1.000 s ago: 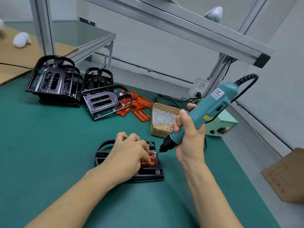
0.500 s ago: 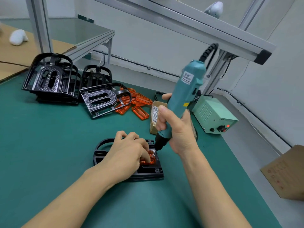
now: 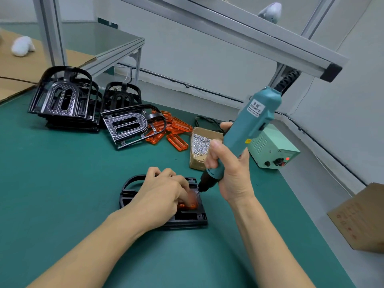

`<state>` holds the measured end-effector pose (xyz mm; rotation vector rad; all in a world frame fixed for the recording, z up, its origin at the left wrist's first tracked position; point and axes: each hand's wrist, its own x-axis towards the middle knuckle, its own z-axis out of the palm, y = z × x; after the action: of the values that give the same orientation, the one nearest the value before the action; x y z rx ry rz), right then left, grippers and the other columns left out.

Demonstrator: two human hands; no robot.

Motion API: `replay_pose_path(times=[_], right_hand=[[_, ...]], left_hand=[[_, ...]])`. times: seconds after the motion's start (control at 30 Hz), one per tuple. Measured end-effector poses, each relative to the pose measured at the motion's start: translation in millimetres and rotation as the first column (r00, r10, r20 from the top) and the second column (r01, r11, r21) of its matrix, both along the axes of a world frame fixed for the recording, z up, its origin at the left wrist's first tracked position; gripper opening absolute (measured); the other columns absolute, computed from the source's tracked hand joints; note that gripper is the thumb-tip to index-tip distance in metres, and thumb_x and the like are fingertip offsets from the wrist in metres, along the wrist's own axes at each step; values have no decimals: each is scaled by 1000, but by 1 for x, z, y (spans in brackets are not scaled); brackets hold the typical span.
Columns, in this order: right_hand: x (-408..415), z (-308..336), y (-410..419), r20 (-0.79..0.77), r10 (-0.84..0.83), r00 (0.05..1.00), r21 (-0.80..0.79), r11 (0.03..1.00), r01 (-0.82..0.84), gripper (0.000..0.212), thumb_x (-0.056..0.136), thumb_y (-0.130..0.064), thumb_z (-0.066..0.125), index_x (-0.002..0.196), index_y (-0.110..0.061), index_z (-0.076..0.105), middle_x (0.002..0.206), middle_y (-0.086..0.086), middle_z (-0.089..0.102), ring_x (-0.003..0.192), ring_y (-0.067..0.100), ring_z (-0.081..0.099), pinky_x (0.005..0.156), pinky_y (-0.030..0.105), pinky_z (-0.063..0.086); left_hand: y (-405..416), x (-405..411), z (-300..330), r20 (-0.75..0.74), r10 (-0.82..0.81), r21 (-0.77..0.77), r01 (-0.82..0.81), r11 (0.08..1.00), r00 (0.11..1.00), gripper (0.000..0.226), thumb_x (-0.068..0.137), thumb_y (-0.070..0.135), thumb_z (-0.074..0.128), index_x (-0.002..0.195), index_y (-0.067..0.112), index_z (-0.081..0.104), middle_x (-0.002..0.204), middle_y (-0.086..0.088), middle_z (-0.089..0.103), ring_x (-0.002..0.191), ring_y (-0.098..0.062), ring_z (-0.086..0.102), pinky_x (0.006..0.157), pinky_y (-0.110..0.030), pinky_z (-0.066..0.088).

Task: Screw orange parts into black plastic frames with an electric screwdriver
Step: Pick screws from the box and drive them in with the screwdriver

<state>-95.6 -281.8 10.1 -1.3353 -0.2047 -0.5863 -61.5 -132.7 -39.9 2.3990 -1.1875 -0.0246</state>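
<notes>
Under the curled left hand (image 3: 164, 194) lies the orange part (image 3: 188, 205) — right hand (image 3: 230, 173) gripping the screwdriver (image 3: 247, 132).

Electric screwdriver (image 3: 247, 132) now steeper, onto frame (image 3: 187, 219).

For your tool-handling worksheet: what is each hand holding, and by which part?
Right hand grips the electric screwdriver by its lower barrel. Left hand presses on the orange part in the black frame.

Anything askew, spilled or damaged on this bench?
Nothing damaged or spilled. The one loose black frame leans tilted on the orange parts rather than sitting in the stack of frames. Screws stay inside their box.
</notes>
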Motion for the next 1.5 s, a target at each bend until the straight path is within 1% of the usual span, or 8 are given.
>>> replay_pose_path(times=[0.43,0.7,0.9,1.0,1.2,1.37,1.43,1.5], right_hand=[[0,3,3,-18,72,997,-67,995,-73,19,78,-15,66,94,-24,59,53,-4,45,43,15,37,50,25,38],[-2,5,7,-45,156,987,-75,984,-159,24,72,-12,64,94,-21,58,53,-2,42,39,13,35,48,23,38],[-5,20,-10,63,35,997,120,992,-43,30,73,-5,61,98,-17,51,54,-6,39,42,10,35,48,22,38],[-10,26,-21,121,-85,989,208,976,59,25,81,-2,54,99,-18,51,54,-6,39,43,10,38,49,22,40],[-16,4,-25,110,-346,932,327,898,294,22,83,-7,59,99,-20,52,56,-4,40,47,11,41,53,24,42],[-18,-11,-32,70,-444,893,414,828,379,20,82,-10,61,95,-23,53,58,-4,42,49,12,42,56,25,41],[-19,-11,-34,60,-458,887,421,817,393,20,82,-10,62,95,-22,53,57,-4,43,48,12,43,56,25,42],[-18,-10,-35,65,-460,886,424,816,392,20,82,-10,62,94,-22,53,56,-4,43,48,12,43,57,26,41]], left_hand=[[1,-1,2,6,3,-1,-3,1000,1000,33,95,22,49,98,48,70,113,32,52,108,2,32,81,-24,11],[1,-2,1,7,7,1,-7,1000,1000,29,95,28,50,98,50,69,114,32,51,106,2,32,76,-26,12],[1,-1,0,1,11,-16,-11,1000,1000,26,95,31,52,95,50,69,113,32,53,106,0,34,78,-28,14],[1,-1,0,-3,8,-10,-8,1000,1000,26,95,30,52,96,50,70,114,31,53,106,0,34,79,-28,14],[0,-2,-1,-14,10,-29,-10,1000,1000,25,95,30,52,95,47,71,112,33,54,107,2,32,84,-25,14],[-2,4,17,-61,21,-206,-33,978,998,19,90,25,62,86,41,72,97,33,61,103,8,41,97,-29,16],[-13,15,33,-130,41,-312,-80,947,991,18,86,26,66,79,42,70,92,29,62,98,7,43,95,-25,16],[-33,32,50,-164,73,-299,-120,947,984,13,86,29,66,82,41,70,93,25,61,96,2,44,95,-26,17]])
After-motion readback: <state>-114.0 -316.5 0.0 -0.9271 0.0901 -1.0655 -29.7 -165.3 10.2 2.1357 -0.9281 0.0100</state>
